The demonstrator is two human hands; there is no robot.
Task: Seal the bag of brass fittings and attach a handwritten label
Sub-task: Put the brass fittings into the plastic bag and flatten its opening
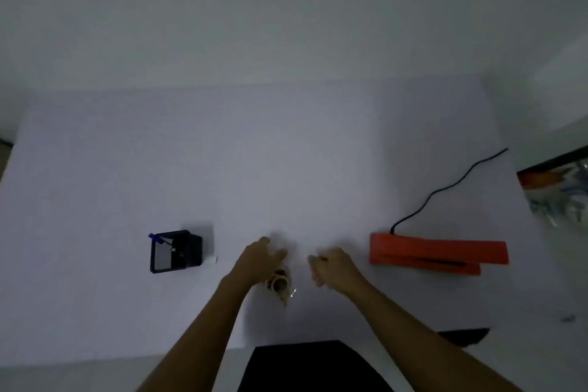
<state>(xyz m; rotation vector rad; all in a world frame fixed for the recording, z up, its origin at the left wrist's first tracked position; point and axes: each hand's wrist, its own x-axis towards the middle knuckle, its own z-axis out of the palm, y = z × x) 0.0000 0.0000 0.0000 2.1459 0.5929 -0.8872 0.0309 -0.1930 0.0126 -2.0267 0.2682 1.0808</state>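
Note:
A clear plastic bag of brass fittings (280, 286) lies on the white table (286, 153), near its front edge. My left hand (259, 259) rests over the bag's top with fingers spread, partly covering it. My right hand (332, 266) hovers just right of the bag with fingers curled; whether it pinches the bag's edge is too blurred to tell. An orange heat sealer (437, 253) sits to the right with its black cord (445, 189) trailing away. A black pen holder (175, 251) with a blue pen (156, 237) stands to the left.
A small white object (212, 259) lies beside the pen holder. A box of shiny bags (560, 191) sits off the table's right edge. A dark item (464, 336) lies at the front right edge. My dark clothing (311, 366) is below the table edge.

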